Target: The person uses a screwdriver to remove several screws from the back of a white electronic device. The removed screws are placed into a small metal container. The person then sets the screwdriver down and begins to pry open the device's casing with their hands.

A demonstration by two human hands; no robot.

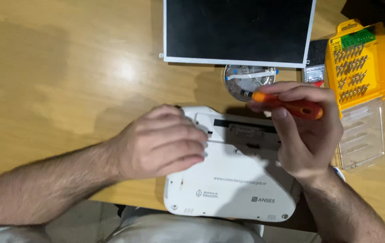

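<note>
A white laptop [233,184] lies upside down at the near edge of a wooden table [66,72]. My left hand [161,141] rests flat on its left side, fingers together, pressing it down. My right hand [307,130] is over the laptop's right side and grips an orange-handled screwdriver [291,105], which lies across my fingers pointing left. The tip of the screwdriver is near a round metal dish [246,81] behind the laptop.
A detached dark display panel [239,29] lies at the back. The round dish holds a white ribbon cable and small parts. A yellow bit-set case [359,60] with its clear lid [363,135] open sits at the right.
</note>
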